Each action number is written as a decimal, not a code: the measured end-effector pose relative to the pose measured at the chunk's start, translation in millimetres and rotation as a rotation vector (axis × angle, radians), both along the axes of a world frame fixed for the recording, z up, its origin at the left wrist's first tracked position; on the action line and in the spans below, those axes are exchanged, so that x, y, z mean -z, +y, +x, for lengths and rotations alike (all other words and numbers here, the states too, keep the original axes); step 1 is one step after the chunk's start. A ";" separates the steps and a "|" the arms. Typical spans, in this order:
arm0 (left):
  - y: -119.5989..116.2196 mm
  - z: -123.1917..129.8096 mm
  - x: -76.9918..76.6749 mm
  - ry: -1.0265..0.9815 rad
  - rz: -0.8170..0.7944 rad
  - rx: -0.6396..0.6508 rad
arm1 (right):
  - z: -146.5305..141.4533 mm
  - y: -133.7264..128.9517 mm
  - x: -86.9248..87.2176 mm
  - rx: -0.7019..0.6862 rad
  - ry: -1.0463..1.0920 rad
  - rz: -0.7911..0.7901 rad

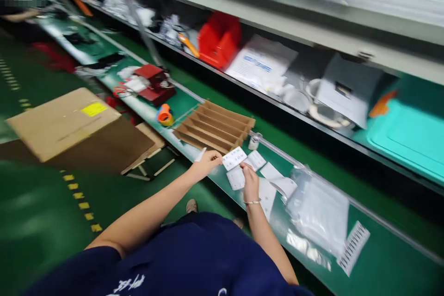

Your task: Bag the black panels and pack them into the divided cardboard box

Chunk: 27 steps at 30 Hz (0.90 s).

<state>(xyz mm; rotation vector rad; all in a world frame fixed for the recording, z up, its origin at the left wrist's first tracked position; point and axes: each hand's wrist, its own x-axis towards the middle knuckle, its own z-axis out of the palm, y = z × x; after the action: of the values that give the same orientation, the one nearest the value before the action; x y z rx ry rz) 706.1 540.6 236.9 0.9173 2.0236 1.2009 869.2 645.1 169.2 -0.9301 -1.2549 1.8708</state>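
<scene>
Above the front edge of the green bench I hold a small flat white piece with dark print point(234, 158), a card or a thin box; blur hides which. My left hand point(210, 162) pinches its left end, and a white slip point(200, 154) shows beside that hand. The fingers of my right hand point(250, 179) are closed at its lower right edge. Just under it lies a white piece point(236, 179) with small dark marks, and another white piece point(256, 161) sits behind. White paper strips point(277, 179) and a white sheet point(267, 196) are right of my right hand.
A cardboard divider tray point(215, 125) stands left of the white pieces, near an orange tape roll point(165, 115). Clear plastic bags point(319, 208) and a barcode label sheet point(354, 248) lie rightward. The shelf holds a red bin point(220, 40). A large carton point(62, 122) stands left.
</scene>
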 end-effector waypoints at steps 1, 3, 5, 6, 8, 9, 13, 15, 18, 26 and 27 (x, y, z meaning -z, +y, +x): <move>-18.5 -15.7 -4.4 0.025 0.000 -0.013 | -12.8 -4.2 1.8 -0.001 -0.049 0.094; -61.7 -50.4 -13.4 0.084 -0.013 -0.031 | -46.8 -15.3 4.4 -0.021 -0.084 0.165; -111.8 -87.9 -21.1 0.144 -0.033 -0.046 | -91.9 -35.8 4.0 -0.111 -0.061 0.173; -138.6 -107.2 -23.8 0.170 -0.045 -0.056 | -117.7 -51.1 2.5 -0.194 -0.042 0.186; -193.6 -146.0 -26.3 0.206 -0.076 -0.081 | -172.6 -90.6 -1.7 -0.402 -0.013 0.226; -221.0 -165.0 -25.8 0.215 -0.096 -0.095 | -200.5 -113.7 -3.4 -0.513 -0.004 0.250; -321.0 -232.1 -15.0 0.207 -0.183 -0.168 | -301.9 -205.0 -1.4 -0.795 -0.020 0.323; -361.1 -258.7 -8.1 0.194 -0.221 -0.212 | -343.0 -238.9 2.7 -0.843 -0.048 0.339; -405.6 -291.4 -1.0 0.188 -0.269 -0.280 | -396.4 -272.6 6.4 -0.898 -0.080 0.363; -459.0 -382.2 17.8 0.141 -0.263 -0.477 | -543.6 -329.8 26.9 -1.222 -0.050 0.404; -462.3 -398.5 21.3 0.139 -0.265 -0.508 | -565.6 -333.7 33.4 -1.246 -0.048 0.410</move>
<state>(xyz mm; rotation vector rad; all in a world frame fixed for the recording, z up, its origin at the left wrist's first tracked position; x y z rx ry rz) 307.6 78.3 215.6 0.3747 2.5499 1.0975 303.5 311.4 135.8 0.1519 -2.4466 2.2316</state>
